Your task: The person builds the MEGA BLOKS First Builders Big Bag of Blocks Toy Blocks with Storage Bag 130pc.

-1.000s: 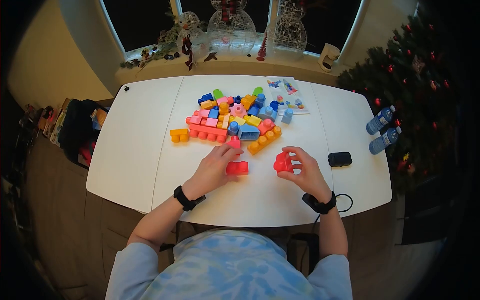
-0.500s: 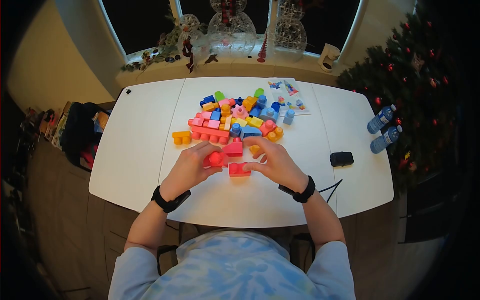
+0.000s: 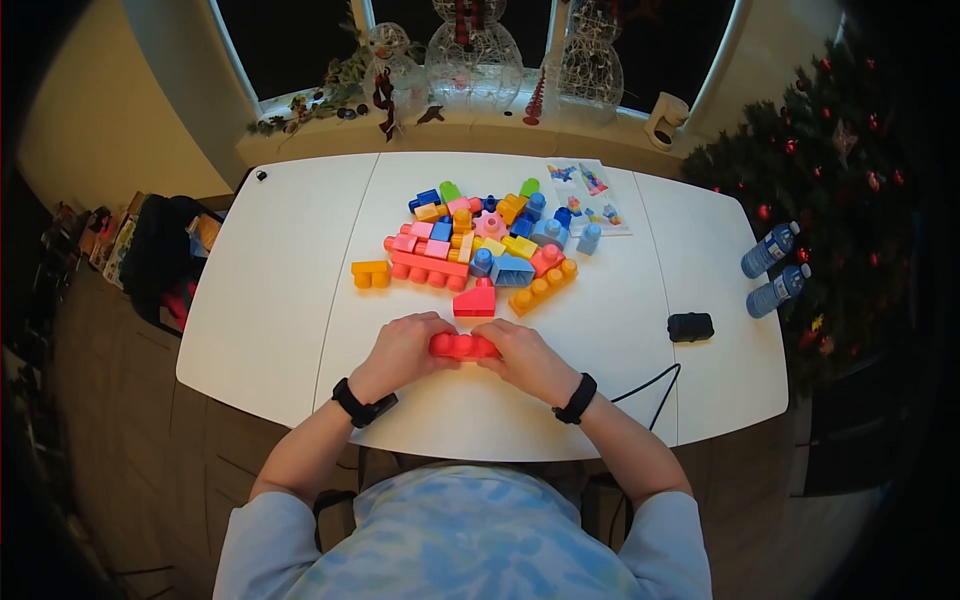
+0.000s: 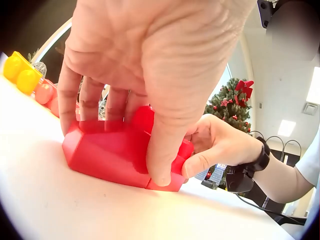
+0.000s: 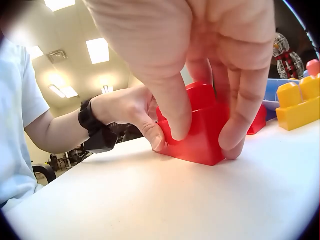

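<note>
Nearest to us is a blue and white shirt (image 3: 450,530), and a black band (image 3: 578,398) circles each wrist. Over the near part of the white table (image 3: 250,300), we see the left hand (image 3: 402,347) and the right hand (image 3: 530,358) close together, one at each end of the red bricks (image 3: 464,346). Neither hand is spread wide — the left grips its end between thumb and fingers, and the right pinches the other end in the same way. From the left wrist we see the bricks side by side, low against the tabletop, with a seam near the left thumb.

Just beyond the hands sits a red wedge brick (image 3: 475,300), apart from what they hold. Farther on we find a yellow-orange four-stud brick (image 3: 543,288), a small orange brick (image 3: 370,274), a long coral brick (image 3: 428,268) and a blue block (image 3: 513,270) along the front of a mixed heap. To the right lie a black case (image 3: 690,327) and two water bottles (image 3: 775,272); behind the heap, a printed sheet (image 3: 612,195) — and farthest off, wire snowmen (image 3: 475,65) before the dark window
</note>
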`<state>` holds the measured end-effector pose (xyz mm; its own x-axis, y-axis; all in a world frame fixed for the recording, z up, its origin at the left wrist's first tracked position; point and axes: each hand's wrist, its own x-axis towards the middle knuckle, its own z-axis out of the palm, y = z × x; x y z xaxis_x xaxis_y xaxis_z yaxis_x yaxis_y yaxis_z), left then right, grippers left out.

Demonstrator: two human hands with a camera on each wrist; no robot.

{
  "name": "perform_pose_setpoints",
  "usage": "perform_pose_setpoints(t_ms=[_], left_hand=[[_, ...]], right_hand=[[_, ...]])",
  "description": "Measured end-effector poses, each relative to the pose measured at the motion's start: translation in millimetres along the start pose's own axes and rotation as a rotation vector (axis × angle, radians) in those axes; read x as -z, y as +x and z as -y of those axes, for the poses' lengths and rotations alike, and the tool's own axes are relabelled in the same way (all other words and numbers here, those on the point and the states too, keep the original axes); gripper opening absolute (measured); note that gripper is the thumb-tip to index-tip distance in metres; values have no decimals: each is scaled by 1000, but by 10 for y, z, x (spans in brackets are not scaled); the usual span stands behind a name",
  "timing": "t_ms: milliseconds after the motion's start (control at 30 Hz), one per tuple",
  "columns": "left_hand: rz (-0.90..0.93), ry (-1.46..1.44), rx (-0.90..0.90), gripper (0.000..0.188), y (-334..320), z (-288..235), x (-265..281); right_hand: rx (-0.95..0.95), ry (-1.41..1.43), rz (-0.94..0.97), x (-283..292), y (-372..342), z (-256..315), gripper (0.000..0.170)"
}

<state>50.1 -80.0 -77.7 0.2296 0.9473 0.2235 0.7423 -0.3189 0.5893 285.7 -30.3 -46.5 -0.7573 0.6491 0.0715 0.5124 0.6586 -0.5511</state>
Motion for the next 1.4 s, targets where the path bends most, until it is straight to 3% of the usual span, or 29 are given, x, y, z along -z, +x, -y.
perform_pose_setpoints(t_ms=[167,300,567,700,833,967,1067,1133,1267,1333,1400], left_hand=[[-22,-24,24,42,-57,6,-11],[-57,-36,-24,40,-58,-67,-1],[-4,-55,-3,37,-170,29,49],[-2,-44,23,37,-249,76,99],[9,-26,50,37,-265,46,123],[10,-24,77,43,-253,-76,180],[17,8,84,55,-295,-54,235],[37,82,117,64,-314,-33,275],[6,96,161,66,-402,77,293],[19,78,129,63,-420,145,265],[36,35,129,59,-409,109,247]], right_hand=[[-9,18,15,166,140,72,37],[82,-156,-185,207,366,-8,29],[109,-440,48,11,524,-135,35],[170,-466,32,166,262,-125,33],[137,-399,56,303,-48,-162,34],[-14,-354,129,433,-298,-201,31],[-39,-368,166,493,-444,-289,33],[49,-434,136,534,-494,-297,43],[-42,-273,137,744,-631,-74,56],[-71,-266,-22,770,-677,-26,64],[-138,-251,-54,731,-629,-32,61]])
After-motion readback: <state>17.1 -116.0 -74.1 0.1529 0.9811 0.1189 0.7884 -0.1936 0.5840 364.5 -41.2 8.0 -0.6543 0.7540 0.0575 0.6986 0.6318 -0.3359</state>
